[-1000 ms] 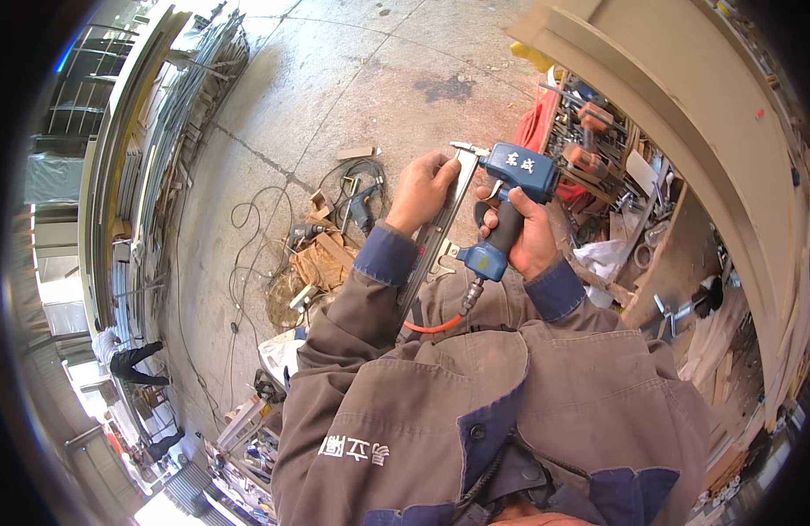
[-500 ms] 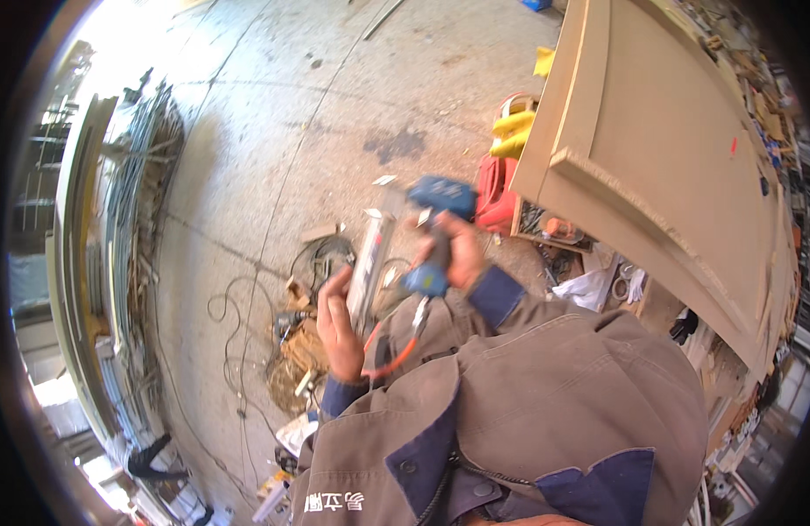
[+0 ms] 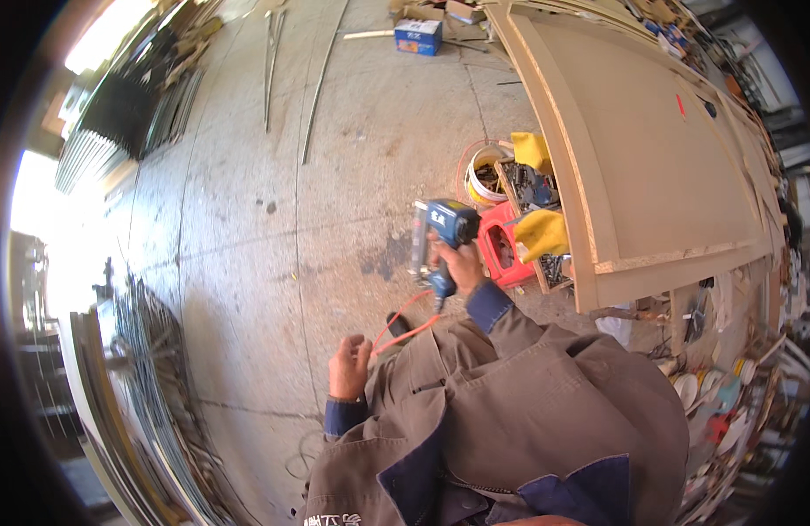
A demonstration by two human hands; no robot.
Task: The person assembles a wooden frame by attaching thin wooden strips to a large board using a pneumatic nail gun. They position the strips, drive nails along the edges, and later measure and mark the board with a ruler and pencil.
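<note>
My right hand (image 3: 460, 266) grips the handle of a blue air nail gun (image 3: 451, 221), held in front of me over the floor. The gun's straight metal magazine (image 3: 419, 237) lies on its left side. An orange air hose (image 3: 412, 331) runs from the base of the handle and loops back toward my lap. To the left of the hose, my left hand (image 3: 349, 366) is apart from the gun, fingers loosely bent, thumb away from them, and nothing visible in it. Whether the hose touches that hand is hard to see.
On my right stands a large board panel (image 3: 633, 149) with raised edge strips. Beside it are a red plastic stool (image 3: 501, 247), yellow gloves (image 3: 542, 235) and a white bucket (image 3: 486, 175). A blue box (image 3: 418, 37) stands far ahead. Long metal lengths (image 3: 155, 377) are stacked at left.
My left hand has come off the gun's magazine and dropped lower. The magazine, earlier drawn out, now sits in against the gun. My view has swung, showing more floor ahead.
</note>
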